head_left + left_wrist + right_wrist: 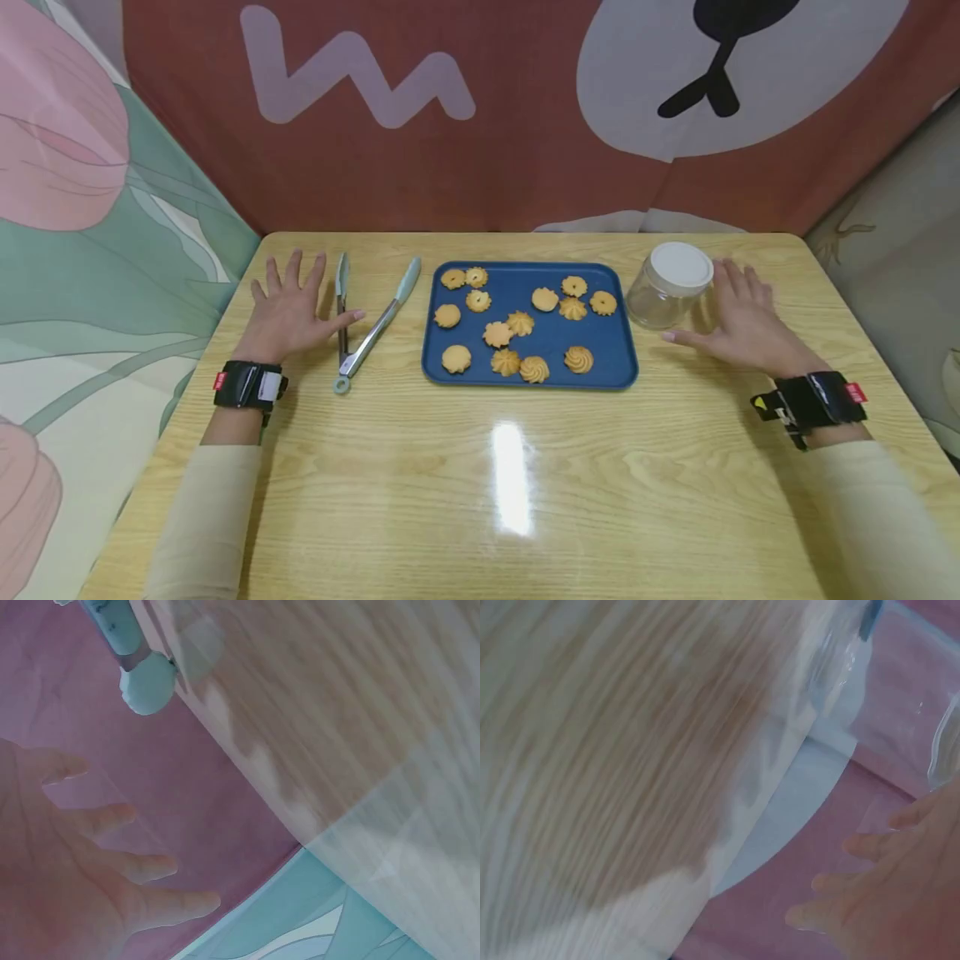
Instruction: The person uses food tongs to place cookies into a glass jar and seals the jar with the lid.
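In the head view my left hand is spread with straight fingers at the table's left, its thumb over a pair of tongs. The tongs lie with their arms apart and teal tips pointing away. My right hand is spread just right of a clear jar with a white lid; whether it touches the jar I cannot tell. Between the tongs and the jar lies a blue tray holding several golden cookies, some ring-shaped, some swirled. Both wrist views show extended fingers gripping nothing.
The wooden table carries a bright light reflection near its middle. Behind it hangs a reddish-brown printed cloth, and a floral cloth covers the left side. Black straps with cameras sit on both wrists.
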Tool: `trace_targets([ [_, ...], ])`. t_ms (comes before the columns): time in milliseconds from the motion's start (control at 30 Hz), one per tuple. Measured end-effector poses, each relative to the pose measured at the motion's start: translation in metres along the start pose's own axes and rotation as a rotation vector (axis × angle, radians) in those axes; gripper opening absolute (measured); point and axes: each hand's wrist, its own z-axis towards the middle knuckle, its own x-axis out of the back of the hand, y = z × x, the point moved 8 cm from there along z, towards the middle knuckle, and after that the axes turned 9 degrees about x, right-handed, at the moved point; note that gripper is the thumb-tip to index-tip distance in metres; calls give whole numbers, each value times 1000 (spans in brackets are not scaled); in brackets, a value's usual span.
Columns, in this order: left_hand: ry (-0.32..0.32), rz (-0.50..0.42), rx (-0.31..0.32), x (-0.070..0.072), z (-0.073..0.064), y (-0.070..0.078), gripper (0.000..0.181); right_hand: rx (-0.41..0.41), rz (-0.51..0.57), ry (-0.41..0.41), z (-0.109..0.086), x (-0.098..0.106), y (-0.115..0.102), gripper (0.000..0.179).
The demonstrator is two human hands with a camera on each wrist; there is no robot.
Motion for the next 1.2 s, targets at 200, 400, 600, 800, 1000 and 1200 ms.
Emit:
trace_targets([
  [200, 19, -19, -14, 5, -2, 5, 107, 50, 141, 42, 9, -4, -8, 122],
  [400, 66, -64, -52, 14, -4, 19, 104, 47, 399, 69, 17, -6, -11, 114],
  [600, 113, -126, -109, 22, -9, 33, 102, -82, 526, 61, 16, -20, -3, 117],
  [800, 159, -135, -119, 29, -11, 42, 99, -132, 586, 146, 19, -27, 2, 118],
  [1000, 188, -125, -148, 36, -12, 53, 98, -164, 605, 217, 23, -25, 2, 112],
  [1200, 196, -135, -222, 40, -15, 68, 90, -154, 609, 288, 24, -23, 3, 96],
])
